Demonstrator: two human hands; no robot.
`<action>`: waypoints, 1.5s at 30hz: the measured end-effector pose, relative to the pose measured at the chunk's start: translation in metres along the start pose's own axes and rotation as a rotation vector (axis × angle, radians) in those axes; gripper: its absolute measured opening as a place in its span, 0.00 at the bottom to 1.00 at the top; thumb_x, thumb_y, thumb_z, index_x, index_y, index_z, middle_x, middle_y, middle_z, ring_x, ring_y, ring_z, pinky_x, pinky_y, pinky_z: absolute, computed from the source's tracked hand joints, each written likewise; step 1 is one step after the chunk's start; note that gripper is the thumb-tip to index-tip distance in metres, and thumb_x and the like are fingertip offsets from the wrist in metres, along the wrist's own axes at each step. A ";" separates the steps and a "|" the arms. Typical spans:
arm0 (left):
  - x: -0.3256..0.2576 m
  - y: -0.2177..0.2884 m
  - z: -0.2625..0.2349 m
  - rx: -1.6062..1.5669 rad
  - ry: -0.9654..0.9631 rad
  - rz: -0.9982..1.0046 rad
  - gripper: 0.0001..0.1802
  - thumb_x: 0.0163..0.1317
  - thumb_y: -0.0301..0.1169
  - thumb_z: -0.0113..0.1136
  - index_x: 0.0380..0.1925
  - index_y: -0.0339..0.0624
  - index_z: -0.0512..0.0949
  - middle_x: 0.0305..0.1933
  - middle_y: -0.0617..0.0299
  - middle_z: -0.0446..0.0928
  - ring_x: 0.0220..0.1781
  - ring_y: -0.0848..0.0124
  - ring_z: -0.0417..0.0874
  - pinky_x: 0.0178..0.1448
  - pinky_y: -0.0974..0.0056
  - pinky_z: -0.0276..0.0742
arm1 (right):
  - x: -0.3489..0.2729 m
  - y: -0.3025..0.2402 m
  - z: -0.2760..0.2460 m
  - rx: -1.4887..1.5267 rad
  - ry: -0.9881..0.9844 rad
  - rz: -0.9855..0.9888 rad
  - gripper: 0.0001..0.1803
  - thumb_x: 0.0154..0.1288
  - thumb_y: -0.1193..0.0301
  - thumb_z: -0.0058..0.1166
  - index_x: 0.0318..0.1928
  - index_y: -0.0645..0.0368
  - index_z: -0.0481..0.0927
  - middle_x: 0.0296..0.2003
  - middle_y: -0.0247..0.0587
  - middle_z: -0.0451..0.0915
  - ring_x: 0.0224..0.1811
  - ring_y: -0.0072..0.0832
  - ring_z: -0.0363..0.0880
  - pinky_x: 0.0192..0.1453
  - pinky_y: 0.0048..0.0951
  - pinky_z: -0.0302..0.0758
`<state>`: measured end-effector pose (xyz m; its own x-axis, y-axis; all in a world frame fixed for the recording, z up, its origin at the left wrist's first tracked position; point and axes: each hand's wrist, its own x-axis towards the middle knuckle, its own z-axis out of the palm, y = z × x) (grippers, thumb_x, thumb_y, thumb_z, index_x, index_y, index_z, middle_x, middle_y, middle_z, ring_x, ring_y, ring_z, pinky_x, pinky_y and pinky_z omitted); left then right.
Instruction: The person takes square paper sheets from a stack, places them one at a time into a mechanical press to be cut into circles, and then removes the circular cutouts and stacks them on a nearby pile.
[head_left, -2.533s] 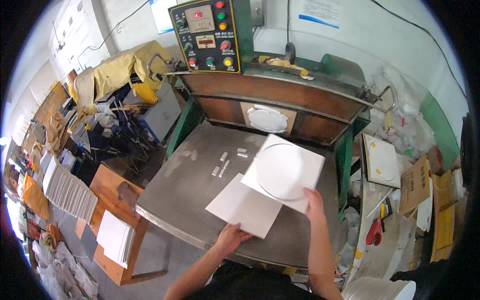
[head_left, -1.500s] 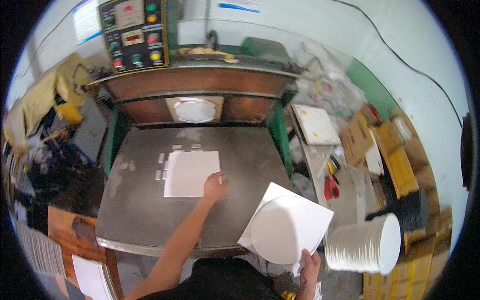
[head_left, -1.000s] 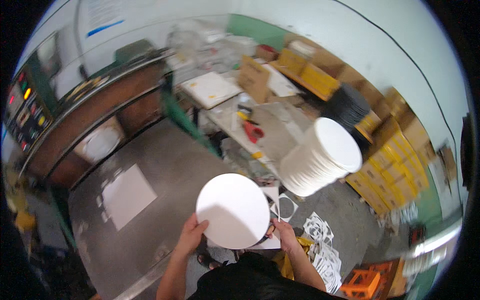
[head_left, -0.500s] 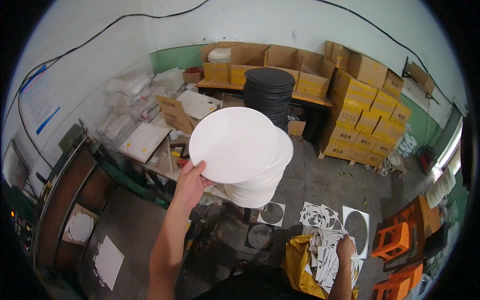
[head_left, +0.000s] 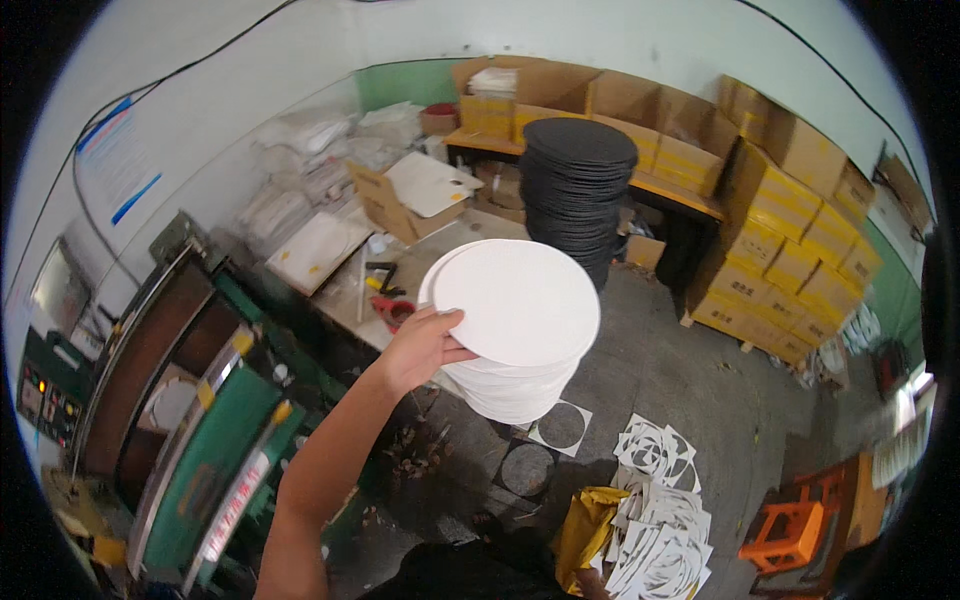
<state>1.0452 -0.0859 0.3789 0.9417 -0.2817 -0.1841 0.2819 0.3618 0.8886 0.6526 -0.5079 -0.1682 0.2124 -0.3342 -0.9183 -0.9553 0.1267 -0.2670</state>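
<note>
Taped cartons (head_left: 775,250) line the pale wall (head_left: 560,35) beyond a cluttered table (head_left: 343,303). A thin, plain white disc (head_left: 520,300) is over a stack (head_left: 512,398) of similar ones, its left rim pinched in the left hand's (head_left: 420,350) grip. Round, without a long axis, it faces upward. The right hand (head_left: 592,583) barely shows; its grip I can't tell.

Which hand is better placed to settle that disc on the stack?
Probably your left hand: it holds the flat, round white disc by its left edge, over the stack of white discs. No right hand shows there.
</note>
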 end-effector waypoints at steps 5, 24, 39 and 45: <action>-0.045 0.028 -0.005 0.417 0.205 0.102 0.26 0.69 0.34 0.53 0.60 0.26 0.64 0.46 0.44 0.80 0.44 0.59 0.85 0.48 0.58 0.82 | 0.021 -0.082 0.068 0.051 -0.278 -0.004 0.17 0.66 0.62 0.49 0.51 0.59 0.75 0.43 0.49 0.79 0.41 0.46 0.83 0.41 0.44 0.82; -0.775 -0.593 -0.085 -0.510 2.957 0.253 0.05 0.61 0.24 0.52 0.34 0.36 0.77 0.30 0.56 0.80 0.31 0.66 0.82 0.37 0.61 0.78 | -0.137 -0.197 0.294 -1.609 -0.660 -0.424 0.20 0.68 0.65 0.49 0.57 0.58 0.72 0.47 0.44 0.77 0.46 0.31 0.77 0.40 0.39 0.79; -0.973 -0.639 -0.036 -0.605 3.009 -0.091 0.25 0.53 0.39 0.70 0.45 0.30 0.81 0.39 0.53 0.83 0.40 0.66 0.82 0.47 0.62 0.76 | -0.274 -0.095 0.451 -1.785 -0.863 -0.841 0.16 0.69 0.67 0.50 0.50 0.66 0.74 0.37 0.47 0.81 0.39 0.35 0.83 0.37 0.35 0.81; -0.966 -0.626 -0.024 -0.959 2.792 0.586 0.08 0.61 0.32 0.61 0.31 0.40 0.74 0.26 0.67 0.71 0.26 0.77 0.70 0.28 0.69 0.67 | -0.246 -0.094 0.404 -1.689 -0.817 -0.650 0.16 0.68 0.68 0.51 0.49 0.67 0.75 0.35 0.48 0.82 0.34 0.35 0.83 0.35 0.34 0.80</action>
<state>-0.0367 -0.0194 -0.0096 -0.8568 0.2363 -0.4582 -0.4333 0.1516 0.8884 0.7732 -0.0608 -0.0355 0.1049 0.5366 -0.8373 0.2051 -0.8355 -0.5097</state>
